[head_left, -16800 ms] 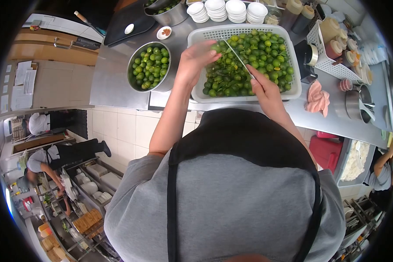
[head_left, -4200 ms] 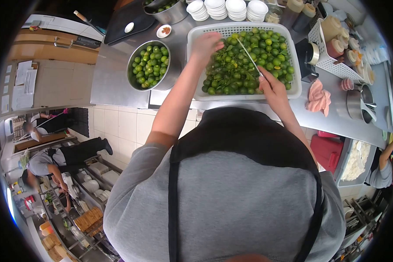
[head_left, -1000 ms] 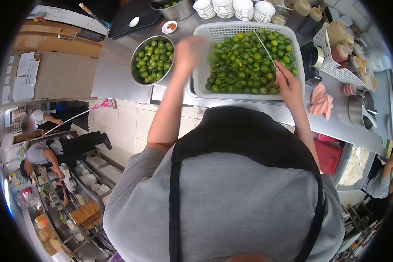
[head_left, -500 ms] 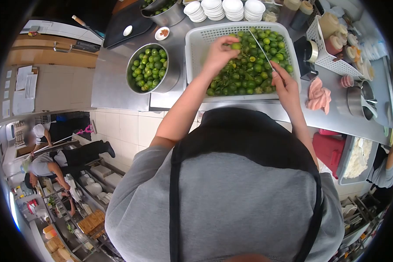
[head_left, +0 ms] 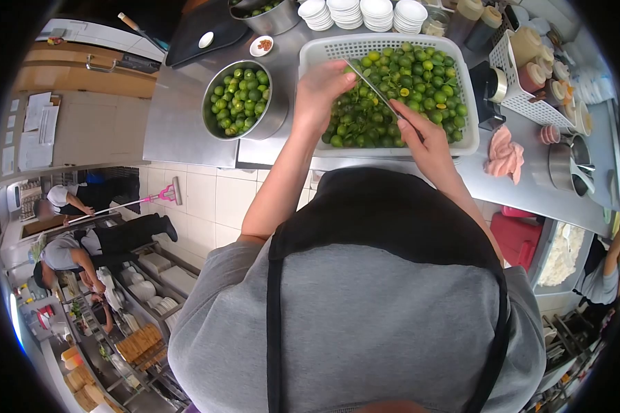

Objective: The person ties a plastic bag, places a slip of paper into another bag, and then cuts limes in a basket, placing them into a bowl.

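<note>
My right hand (head_left: 424, 134) grips a knife (head_left: 373, 86), whose blade slants up and left over a white perforated basket (head_left: 387, 153). Small green limes (head_left: 375, 122) fill much of that basket, some with leaves and a few showing yellow patches. My left hand (head_left: 322, 93) is over the basket's left side, fingers curled by the tip of the blade. Whatever those fingers hold is hidden by the hand. Left of the basket stands a round steel pot (head_left: 272, 113) with more limes (head_left: 241, 103) in it.
Stacked white saucers (head_left: 362, 15), another steel pot (head_left: 272, 20) and a small dish (head_left: 261, 46) stand behind. To the right are a pink cloth (head_left: 505, 155) and a white basket of bottles (head_left: 534, 76). Other people work at left, one with a pink mop (head_left: 165, 194), and at far right.
My left hand has moved left and slightly toward me; the lime seen in its fingers is now out of sight. The right hand and knife have shifted left and down. The mop has moved right.
</note>
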A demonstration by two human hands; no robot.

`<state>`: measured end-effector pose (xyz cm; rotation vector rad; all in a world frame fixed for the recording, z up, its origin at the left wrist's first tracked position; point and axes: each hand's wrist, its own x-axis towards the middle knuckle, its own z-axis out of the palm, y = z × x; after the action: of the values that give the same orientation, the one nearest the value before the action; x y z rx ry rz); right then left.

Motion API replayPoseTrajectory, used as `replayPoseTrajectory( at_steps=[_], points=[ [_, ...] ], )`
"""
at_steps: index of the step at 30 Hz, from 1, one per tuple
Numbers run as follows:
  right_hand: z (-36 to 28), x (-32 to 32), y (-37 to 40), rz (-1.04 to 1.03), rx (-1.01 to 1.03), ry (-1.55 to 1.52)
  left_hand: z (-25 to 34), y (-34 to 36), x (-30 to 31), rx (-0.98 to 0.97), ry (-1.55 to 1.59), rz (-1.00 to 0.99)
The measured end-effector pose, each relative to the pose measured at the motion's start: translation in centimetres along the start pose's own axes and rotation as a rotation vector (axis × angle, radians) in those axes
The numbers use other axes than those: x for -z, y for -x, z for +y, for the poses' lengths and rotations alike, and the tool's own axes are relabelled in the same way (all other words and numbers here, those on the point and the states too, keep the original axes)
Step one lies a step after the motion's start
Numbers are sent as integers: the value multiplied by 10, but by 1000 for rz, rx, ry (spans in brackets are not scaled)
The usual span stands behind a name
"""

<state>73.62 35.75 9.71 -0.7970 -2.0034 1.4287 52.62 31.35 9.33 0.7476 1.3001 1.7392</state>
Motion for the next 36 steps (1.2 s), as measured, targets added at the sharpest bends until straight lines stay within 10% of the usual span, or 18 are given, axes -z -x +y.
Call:
replayPoseTrajectory(
  at_steps=[29, 36],
  points=[
    [0, -2, -6, 25, 1, 35, 3, 4, 0, 104, 156, -55],
    [14, 3, 4, -53, -53, 46, 42, -6, 117, -265, -441, 502]
  ],
)
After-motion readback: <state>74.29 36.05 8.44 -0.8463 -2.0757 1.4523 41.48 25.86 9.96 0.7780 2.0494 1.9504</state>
